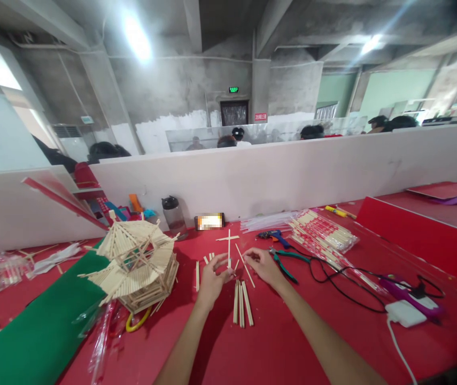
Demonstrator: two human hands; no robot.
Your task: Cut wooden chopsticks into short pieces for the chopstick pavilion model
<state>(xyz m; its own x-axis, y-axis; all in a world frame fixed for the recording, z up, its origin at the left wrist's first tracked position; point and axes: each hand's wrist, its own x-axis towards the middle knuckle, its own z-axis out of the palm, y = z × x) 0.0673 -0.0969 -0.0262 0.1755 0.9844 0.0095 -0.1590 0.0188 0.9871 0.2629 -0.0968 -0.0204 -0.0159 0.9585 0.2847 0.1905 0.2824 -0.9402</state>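
My left hand (213, 279) is closed, thumb and fingers pinching the lower end of a thin wooden stick (229, 247) that stands upright. Facing it, my right hand (263, 266) has its fingertips pinched together; whatever may be between them is too small to make out. A slanting stick (250, 274) passes right beside those fingertips. Below the hands lies a row of short wooden sticks (241, 305), and more sticks (197, 275) are left of my left hand. To the left sits a pagoda-like model (144, 262) built of sticks, with two tiered roofs.
Green-handled pliers (286, 266), a blue glue gun (278, 237) and packs of wrapped chopsticks (324, 235) lie on the right. A black cable (344, 299) runs to a white power adapter (405, 313). A bottle (174, 216) and a phone (209, 221) stand by the white partition (252, 176).
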